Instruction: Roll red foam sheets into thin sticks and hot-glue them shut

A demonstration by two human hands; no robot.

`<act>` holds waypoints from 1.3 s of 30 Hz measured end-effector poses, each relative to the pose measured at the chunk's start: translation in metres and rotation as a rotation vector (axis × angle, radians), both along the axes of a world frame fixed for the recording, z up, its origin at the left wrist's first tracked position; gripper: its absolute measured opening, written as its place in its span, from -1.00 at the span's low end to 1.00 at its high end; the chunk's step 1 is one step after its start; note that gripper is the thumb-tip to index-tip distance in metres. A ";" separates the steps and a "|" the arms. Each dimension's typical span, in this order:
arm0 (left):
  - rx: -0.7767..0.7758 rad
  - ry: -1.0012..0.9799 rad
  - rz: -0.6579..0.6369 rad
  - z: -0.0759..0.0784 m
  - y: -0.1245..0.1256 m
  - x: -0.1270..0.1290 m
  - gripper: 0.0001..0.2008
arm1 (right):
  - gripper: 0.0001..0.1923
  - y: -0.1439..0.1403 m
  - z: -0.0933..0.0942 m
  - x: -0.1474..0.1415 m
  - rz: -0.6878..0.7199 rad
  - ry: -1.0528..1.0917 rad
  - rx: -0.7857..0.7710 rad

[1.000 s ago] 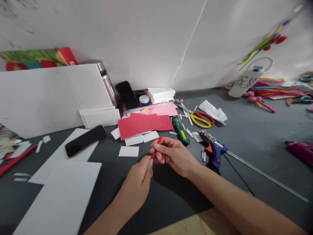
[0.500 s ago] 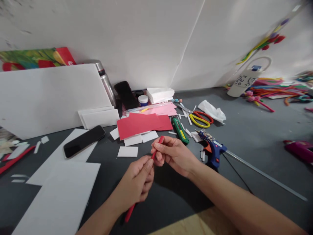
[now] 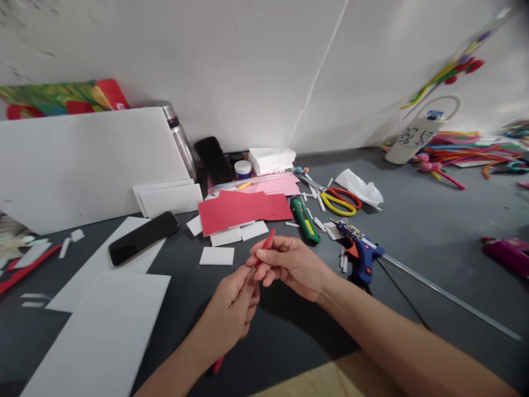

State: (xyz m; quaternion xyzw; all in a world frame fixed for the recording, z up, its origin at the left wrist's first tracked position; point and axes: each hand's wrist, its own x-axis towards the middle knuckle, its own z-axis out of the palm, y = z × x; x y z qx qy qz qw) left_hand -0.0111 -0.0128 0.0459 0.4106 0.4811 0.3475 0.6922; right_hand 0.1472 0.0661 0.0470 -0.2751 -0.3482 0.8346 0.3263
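Note:
Both my hands hold one thin red strip [image 3: 268,241] over the dark grey floor. My right hand [image 3: 289,263] pinches its upper part, with the tip sticking out toward the red paper sheets [image 3: 242,208]. My left hand [image 3: 233,307] grips the strip lower down, and the strip's lower end shows below that hand. Small white foam pieces [image 3: 217,256] lie just beyond my hands.
A blue glue gun [image 3: 361,251], green utility knife [image 3: 305,219] and yellow-red scissors [image 3: 341,201] lie to the right. A black phone [image 3: 142,238] rests on white foam sheets [image 3: 99,336] at left. A large white board [image 3: 82,165] and steel bottle [image 3: 179,138] stand against the wall.
My right hand slid slightly left and down along the red strip, closing toward my left hand. The strip's lower end came into sight below my left hand.

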 end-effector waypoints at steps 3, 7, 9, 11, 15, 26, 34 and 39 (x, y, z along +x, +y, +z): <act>-0.072 -0.088 -0.022 0.002 0.001 -0.001 -0.64 | -0.74 -0.001 -0.001 0.001 0.037 0.007 -0.007; -0.131 -0.196 -0.049 0.008 0.002 -0.004 -0.67 | -0.75 0.001 0.002 0.005 0.065 0.023 -0.004; -0.135 -0.234 -0.050 0.009 0.003 -0.004 -0.69 | -0.75 0.003 0.003 0.007 0.026 0.027 0.005; -0.149 -0.282 -0.064 0.009 0.002 -0.004 -0.71 | -0.76 0.004 0.004 0.007 -0.015 0.037 0.018; -0.173 -0.355 -0.083 0.008 0.001 -0.005 -0.72 | -0.78 0.004 0.007 0.007 -0.017 0.046 0.033; -0.093 -0.105 -0.104 0.009 0.004 -0.008 -0.69 | -0.62 0.015 0.016 0.021 0.029 -0.389 0.408; 0.185 0.227 -0.091 0.014 0.007 -0.021 -0.61 | -0.66 0.015 0.016 0.025 -0.064 -0.339 0.315; 0.495 0.500 -0.014 0.017 0.012 -0.032 -0.72 | -0.68 0.030 0.011 0.035 -0.274 -0.320 0.278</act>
